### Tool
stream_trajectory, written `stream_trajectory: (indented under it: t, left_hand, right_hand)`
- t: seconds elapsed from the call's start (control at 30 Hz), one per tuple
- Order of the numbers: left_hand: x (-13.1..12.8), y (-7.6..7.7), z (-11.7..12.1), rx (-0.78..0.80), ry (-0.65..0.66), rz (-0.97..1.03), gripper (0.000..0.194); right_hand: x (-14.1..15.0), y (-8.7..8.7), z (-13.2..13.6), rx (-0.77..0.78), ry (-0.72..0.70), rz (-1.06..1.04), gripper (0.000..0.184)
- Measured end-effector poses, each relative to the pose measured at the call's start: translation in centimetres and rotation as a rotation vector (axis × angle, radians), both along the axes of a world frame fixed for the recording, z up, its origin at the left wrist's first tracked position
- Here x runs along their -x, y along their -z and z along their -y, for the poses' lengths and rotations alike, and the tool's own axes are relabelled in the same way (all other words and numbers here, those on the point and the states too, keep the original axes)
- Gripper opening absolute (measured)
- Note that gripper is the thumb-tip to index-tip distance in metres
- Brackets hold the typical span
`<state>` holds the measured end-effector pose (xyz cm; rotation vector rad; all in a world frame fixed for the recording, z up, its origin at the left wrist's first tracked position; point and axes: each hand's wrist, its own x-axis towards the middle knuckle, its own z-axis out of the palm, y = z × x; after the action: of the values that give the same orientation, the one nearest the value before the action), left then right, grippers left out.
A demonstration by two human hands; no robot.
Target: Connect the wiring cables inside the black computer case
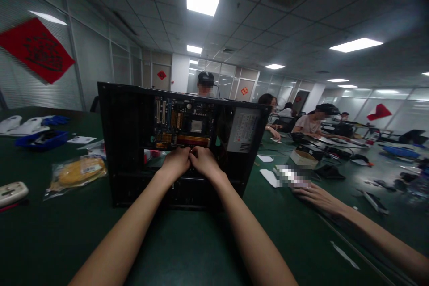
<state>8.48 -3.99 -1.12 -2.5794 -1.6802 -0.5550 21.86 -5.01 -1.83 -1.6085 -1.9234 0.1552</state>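
A black computer case (120,152) stands open on the green table, its inside facing me. A motherboard (182,114) with a silver square processor (196,126) is mounted in its upper middle, and orange slots (192,140) run below the processor. On the right inside sits a grey power supply (241,130) with a label. My left hand (177,161) and my right hand (205,162) meet at the motherboard's lower edge, both closed with fingertips together. Whatever they pinch is hidden behind the fingers.
Left of the case are a bagged yellow item (82,170), a blue tray (42,139) and a white device (13,193). On the right, another person's hand (313,196) touches a blurred-out object. Beyond lie a box (303,158), cables and tools; several people sit farther back.
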Motion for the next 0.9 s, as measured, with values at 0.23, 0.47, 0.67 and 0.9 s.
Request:
stream_trajectory:
  t: [0.23, 0.47, 0.67, 0.9]
  left_hand:
    - [0.00, -0.43, 0.14, -0.055, 0.044, -0.010, 0.026]
    - [0.14, -0.41, -0.33, -0.082, 0.055, -0.026, 0.028]
    - [-0.11, -0.84, 0.36, -0.081, 0.022, -0.036, 0.031]
    - [-0.27, -0.86, 0.55, -0.124, 0.000, -0.055, 0.032]
  right_hand:
    - [-0.08, 0.03, 0.09, -0.014, -0.007, -0.036, 0.024]
    - [-0.18, 0.24, -0.11, -0.047, -0.017, -0.033, 0.027]
    - [-0.10, -0.19, 0.26, -0.036, -0.006, -0.043, 0.027]
    - [-0.11, -0.08, 0.27, -0.050, -0.019, -0.037, 0.026]
